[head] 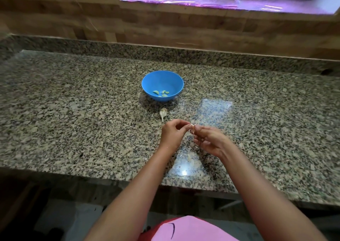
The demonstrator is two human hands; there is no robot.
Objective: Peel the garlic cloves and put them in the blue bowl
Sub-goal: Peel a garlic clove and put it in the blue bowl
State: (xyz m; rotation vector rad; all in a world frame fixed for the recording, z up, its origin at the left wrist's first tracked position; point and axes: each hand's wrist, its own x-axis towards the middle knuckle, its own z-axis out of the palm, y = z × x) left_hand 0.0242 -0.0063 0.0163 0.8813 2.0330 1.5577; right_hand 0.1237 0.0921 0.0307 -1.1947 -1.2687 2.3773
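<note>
Both the left hand (172, 133) and right hand (207, 139) pinch a garlic clove (191, 128), apparently mid-peel; next it likely needs stripping and dropping into the far blue bowl (162, 78).

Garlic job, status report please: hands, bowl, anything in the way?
Left hand and right hand pinch one garlic clove. Blue bowl holds peeled cloves. Path clear.

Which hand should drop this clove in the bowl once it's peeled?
Probably the left hand: it pinches the clove with the right hand, but sits nearer the bowl, up and slightly left.
</note>
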